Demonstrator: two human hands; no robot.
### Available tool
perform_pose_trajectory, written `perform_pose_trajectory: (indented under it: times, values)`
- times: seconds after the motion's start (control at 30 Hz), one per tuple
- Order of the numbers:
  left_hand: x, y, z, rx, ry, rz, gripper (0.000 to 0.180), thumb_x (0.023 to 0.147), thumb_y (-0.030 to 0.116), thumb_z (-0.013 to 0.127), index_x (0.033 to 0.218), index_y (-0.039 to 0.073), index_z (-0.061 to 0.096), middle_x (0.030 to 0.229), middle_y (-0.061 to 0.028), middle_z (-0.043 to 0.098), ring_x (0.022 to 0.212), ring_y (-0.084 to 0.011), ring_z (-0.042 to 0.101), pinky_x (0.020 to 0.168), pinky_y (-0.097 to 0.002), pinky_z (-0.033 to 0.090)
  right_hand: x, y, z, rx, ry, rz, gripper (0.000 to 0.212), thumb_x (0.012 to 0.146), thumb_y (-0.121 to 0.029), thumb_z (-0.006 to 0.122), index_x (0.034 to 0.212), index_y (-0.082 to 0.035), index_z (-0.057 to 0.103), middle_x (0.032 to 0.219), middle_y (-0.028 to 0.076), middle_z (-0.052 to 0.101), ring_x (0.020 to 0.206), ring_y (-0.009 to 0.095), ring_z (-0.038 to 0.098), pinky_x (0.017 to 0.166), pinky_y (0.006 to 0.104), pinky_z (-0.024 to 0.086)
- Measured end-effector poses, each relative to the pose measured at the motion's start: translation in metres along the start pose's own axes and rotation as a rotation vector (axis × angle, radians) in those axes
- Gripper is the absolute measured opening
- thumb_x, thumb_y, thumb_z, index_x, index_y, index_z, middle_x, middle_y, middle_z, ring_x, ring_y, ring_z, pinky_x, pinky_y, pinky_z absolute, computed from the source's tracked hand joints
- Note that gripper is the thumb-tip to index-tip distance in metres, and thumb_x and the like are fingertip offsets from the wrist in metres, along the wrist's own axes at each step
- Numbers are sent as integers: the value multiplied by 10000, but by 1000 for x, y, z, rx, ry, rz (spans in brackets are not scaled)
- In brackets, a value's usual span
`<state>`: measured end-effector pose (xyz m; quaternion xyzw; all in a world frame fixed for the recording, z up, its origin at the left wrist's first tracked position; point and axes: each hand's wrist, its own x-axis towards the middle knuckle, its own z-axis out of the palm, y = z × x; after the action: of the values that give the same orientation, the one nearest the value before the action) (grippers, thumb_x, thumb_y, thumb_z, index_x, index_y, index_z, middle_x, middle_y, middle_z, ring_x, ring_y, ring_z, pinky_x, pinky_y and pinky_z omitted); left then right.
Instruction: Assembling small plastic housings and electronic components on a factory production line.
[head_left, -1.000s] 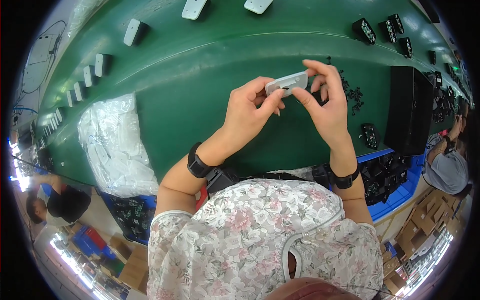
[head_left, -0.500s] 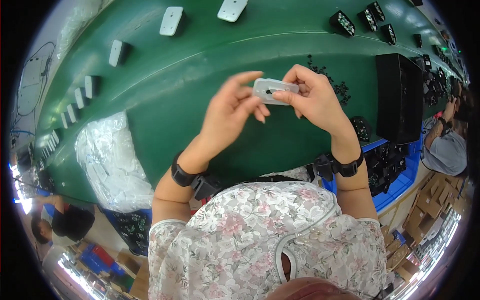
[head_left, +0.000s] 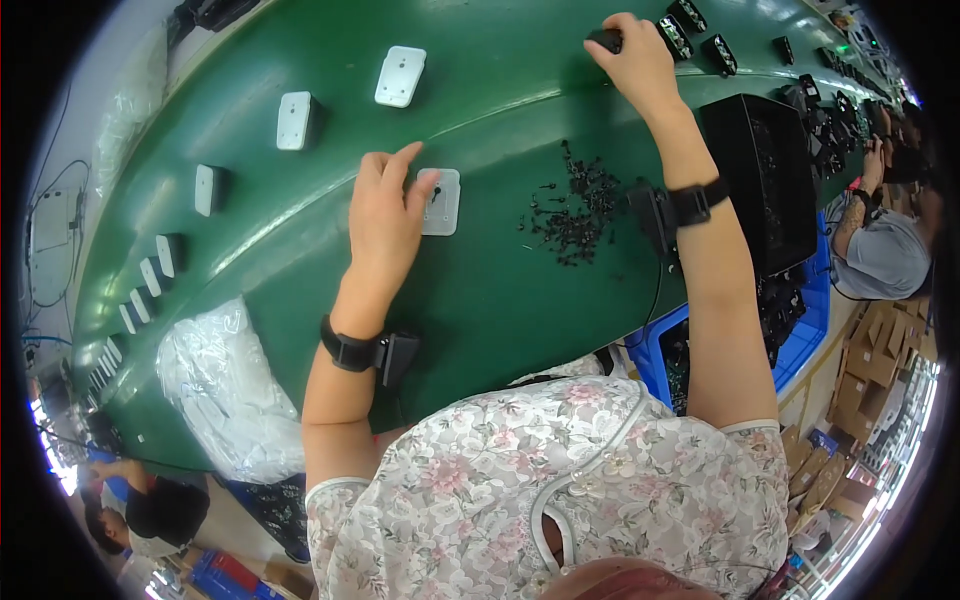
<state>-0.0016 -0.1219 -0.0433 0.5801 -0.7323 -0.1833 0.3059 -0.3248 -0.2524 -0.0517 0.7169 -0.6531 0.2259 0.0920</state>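
A translucent white plastic cover (head_left: 445,215) lies flat on the green work surface, with a small black piece near its middle. My left hand (head_left: 385,215) is beside it, fingers apart, the thumb over the cover's left edge; whether it touches I cannot tell. Farther off to the right, my right hand (head_left: 643,68) is closed around a black housing (head_left: 605,40), mostly hidden by the fingers. Just right of that hand stand several black housings (head_left: 718,55) with circuit parts showing inside. Between my arms lies a loose pile of small black parts (head_left: 580,210).
White-topped units (head_left: 400,77) stand in a curved row along the far left. A clear bag of white parts (head_left: 230,400) lies at the left edge. To the right are a black bin (head_left: 755,175) and a blue crate (head_left: 655,365). Another person (head_left: 880,240) works at far right.
The white cover has gone from my hands to the table. My right hand has reached far right and grips a black housing. My left hand has moved left. The white units have shifted.
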Motion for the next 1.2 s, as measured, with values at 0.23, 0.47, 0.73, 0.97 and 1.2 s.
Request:
perform_pose_trajectory:
  times: [0.23, 0.47, 0.73, 0.97, 1.2]
  values:
    - [-35, 14, 7, 161, -2, 185, 685, 642, 114, 779, 1244, 25, 463, 1062, -143, 503, 973, -342, 489, 820, -395, 424, -51, -56, -43, 576, -156, 86, 451, 795, -195, 721, 1195, -57, 565, 1057, 55, 616, 911, 153, 590, 803, 280, 477]
    - [-30, 2, 4, -142, -43, 282, 595, 697, -90, 631, 1257, 58, 493, 1144, -145, 569, 1068, -313, 533, 910, -393, 425, -64, -94, -86, 544, -288, -171, 373, 769, -96, 695, 1126, -53, 598, 1057, 94, 629, 963, 232, 609, 880, 299, 459]
    - [-44, -1, -9, -323, 41, 167, 561, 761, -155, 491, 1270, 77, 518, 1298, -121, 522, 1186, -303, 509, 975, -370, 443, -108, -150, -66, 766, -342, -316, 374, 745, -43, 708, 1106, -47, 613, 1109, 105, 634, 1013, 272, 609, 872, 337, 487]
    - [-43, -10, -2, -233, -54, 265, 549, 727, -162, 435, 1208, 67, 571, 1286, -84, 547, 1217, -286, 493, 995, -370, 433, -120, -148, -60, 762, -334, -271, 376, 744, -39, 714, 1108, -41, 620, 1119, 92, 639, 1030, 256, 610, 882, 332, 485]
    - [-43, -11, 0, -99, -66, 320, 576, 707, -147, 464, 1222, 87, 570, 1289, -68, 548, 1216, -262, 496, 996, -371, 428, -123, -144, -53, 747, -319, -291, 384, 751, -25, 698, 1125, -40, 611, 1139, 105, 626, 1041, 264, 603, 877, 331, 490]
